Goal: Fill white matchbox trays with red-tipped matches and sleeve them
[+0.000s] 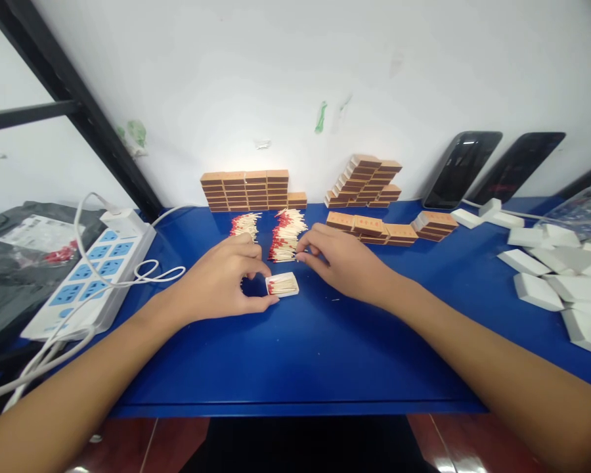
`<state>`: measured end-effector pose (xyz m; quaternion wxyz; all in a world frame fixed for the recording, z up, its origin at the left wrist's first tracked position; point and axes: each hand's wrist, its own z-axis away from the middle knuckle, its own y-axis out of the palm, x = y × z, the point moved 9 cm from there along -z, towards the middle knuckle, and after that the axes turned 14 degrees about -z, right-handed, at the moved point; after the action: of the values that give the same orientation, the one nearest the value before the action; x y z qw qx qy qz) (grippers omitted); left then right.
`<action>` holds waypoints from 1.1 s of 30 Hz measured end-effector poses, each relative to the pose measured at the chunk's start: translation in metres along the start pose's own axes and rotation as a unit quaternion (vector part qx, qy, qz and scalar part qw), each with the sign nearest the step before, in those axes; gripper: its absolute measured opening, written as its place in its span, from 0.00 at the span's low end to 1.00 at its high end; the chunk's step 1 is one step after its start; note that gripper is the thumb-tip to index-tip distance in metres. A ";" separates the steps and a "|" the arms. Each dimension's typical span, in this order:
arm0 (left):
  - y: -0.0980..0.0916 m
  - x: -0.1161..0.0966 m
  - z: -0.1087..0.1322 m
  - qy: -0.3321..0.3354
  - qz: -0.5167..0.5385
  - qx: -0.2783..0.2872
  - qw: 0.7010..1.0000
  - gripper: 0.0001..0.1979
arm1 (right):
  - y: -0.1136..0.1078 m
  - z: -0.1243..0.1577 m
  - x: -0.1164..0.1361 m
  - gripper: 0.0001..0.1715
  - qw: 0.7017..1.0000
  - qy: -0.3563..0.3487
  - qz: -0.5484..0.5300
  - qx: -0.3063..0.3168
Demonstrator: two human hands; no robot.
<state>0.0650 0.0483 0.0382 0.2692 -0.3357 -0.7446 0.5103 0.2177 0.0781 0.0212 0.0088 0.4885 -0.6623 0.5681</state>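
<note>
A small white matchbox tray (289, 292) lies on the blue table, with red-tipped matches (282, 286) in it. My left hand (229, 279) holds the tray's left end between thumb and fingers. Just behind the tray is a loose pile of red-headed matches (286, 233). The curled fingertips of my right hand (342, 263) are pinched at that pile's right edge; what is between them, if anything, is too small to make out. A second match pile (245, 225) sits partly hidden behind my left hand.
Stacked matchboxes (246, 190) line the wall, with a stepped stack (364, 180) and a low row (369, 226) to their right. White trays (571, 276) are heaped at the right near two phones (463, 167). A power strip (93, 276) with white cables lies left.
</note>
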 end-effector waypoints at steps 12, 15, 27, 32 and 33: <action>0.001 -0.001 0.000 0.003 -0.003 0.004 1.000 0.13 | 0.009 -0.008 -0.030 0.06 0.987 0.150 0.062 -0.013; 0.002 0.000 -0.001 0.004 -0.001 0.004 1.000 0.13 | 0.007 -0.006 -0.031 0.04 0.981 0.185 0.061 -0.006; 0.002 -0.001 -0.001 -0.002 0.002 0.012 1.000 0.12 | -0.006 0.002 -0.036 0.09 0.971 0.219 0.090 0.045; 0.003 -0.001 0.000 0.002 0.002 0.011 1.000 0.13 | 0.000 -0.002 -0.014 0.07 0.991 0.105 0.015 0.084; 0.003 -0.001 0.000 0.002 0.002 0.012 1.000 0.13 | 0.006 -0.002 -0.009 0.07 0.992 0.083 0.000 0.097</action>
<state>0.0666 0.0481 0.0359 0.2733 -0.3351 -0.7373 0.5190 0.2175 0.0849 0.0121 0.0164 0.4385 -0.6007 0.6683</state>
